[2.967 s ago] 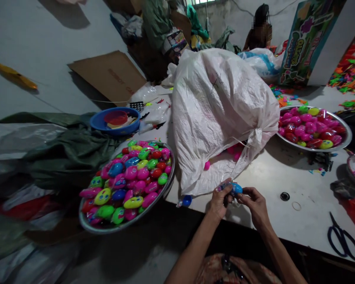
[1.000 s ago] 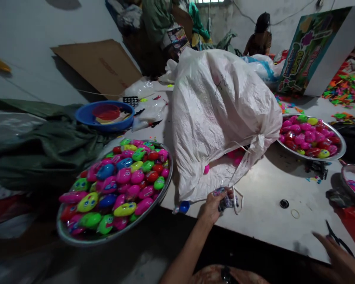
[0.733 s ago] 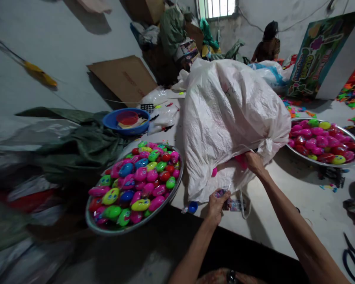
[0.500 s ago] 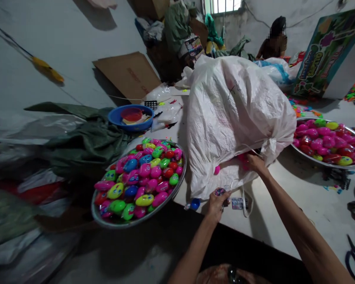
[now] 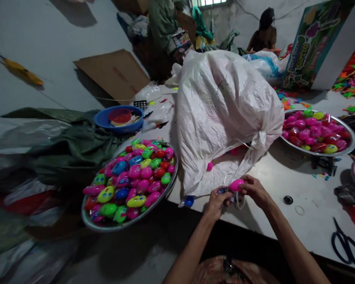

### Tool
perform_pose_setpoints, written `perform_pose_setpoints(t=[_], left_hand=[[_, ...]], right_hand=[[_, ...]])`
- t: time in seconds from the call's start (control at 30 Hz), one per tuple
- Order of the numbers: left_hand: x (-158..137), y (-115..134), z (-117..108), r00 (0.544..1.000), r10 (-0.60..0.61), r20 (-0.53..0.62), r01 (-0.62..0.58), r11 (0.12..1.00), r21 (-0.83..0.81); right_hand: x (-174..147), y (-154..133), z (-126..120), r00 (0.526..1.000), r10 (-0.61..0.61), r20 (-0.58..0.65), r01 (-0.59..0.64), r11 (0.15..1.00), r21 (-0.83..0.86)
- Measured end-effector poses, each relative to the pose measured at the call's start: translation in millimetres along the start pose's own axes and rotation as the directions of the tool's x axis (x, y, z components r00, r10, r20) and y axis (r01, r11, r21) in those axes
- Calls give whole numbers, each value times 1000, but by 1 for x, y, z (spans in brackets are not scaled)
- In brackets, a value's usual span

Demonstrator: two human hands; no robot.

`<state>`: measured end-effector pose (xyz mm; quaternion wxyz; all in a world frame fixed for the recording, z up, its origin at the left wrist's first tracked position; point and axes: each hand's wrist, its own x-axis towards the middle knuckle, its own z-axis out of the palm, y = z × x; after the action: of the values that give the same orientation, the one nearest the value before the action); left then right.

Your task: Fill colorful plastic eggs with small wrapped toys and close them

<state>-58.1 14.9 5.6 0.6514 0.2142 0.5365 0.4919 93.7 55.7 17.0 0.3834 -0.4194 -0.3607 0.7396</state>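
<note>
A bright pink plastic egg (image 5: pixel 236 184) is pinched in the fingers of my right hand (image 5: pixel 256 191). My left hand (image 5: pixel 216 204) is closed on a small printed packet (image 5: pixel 221 191), and its fingers come up close beside the egg. Just behind both hands stands a big white woven sack (image 5: pixel 225 106), its mouth facing me with pink pieces showing inside. Left of my left hand, a small blue piece (image 5: pixel 189 201) lies at the table edge. To the left, a metal basin (image 5: pixel 130 227) is heaped with colourful plastic eggs (image 5: pixel 136 171) in clear wrap.
At the right, a second metal basin (image 5: pixel 352 142) holds mostly pink and red eggs. Scissors (image 5: pixel 346 246), a black ring (image 5: pixel 288 200) and a rubber band (image 5: pixel 299 210) lie on the white table. A blue tub (image 5: pixel 99 120) sits behind the left basin. A person (image 5: pixel 263 35) is at the back.
My right hand has come out of the sack's mouth toward me with a pink egg, meeting my left hand, which still holds the packet. The view has shifted somewhat to the right.
</note>
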Motion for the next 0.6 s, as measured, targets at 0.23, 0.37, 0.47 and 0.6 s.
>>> perform_pose_setpoints(t=[0.23, 0.37, 0.47, 0.6], left_hand=[[-2, -3, 2, 996, 74, -58, -68, 993, 96], [2, -6, 3, 983, 59, -176, -46, 996, 80], [4, -8, 5, 978, 38, -204, -23, 997, 74], [2, -9, 9, 985, 47, -166, -37, 997, 66]], right_hand=[[-12, 6, -8, 992, -64, -107, 62, 998, -28], [-31, 11, -7, 948, -212, -237, 193, 976, -104], [-42, 15, -6, 922, -275, -274, 237, 958, -164], [-45, 18, -3, 897, -341, -281, 248, 915, -319]])
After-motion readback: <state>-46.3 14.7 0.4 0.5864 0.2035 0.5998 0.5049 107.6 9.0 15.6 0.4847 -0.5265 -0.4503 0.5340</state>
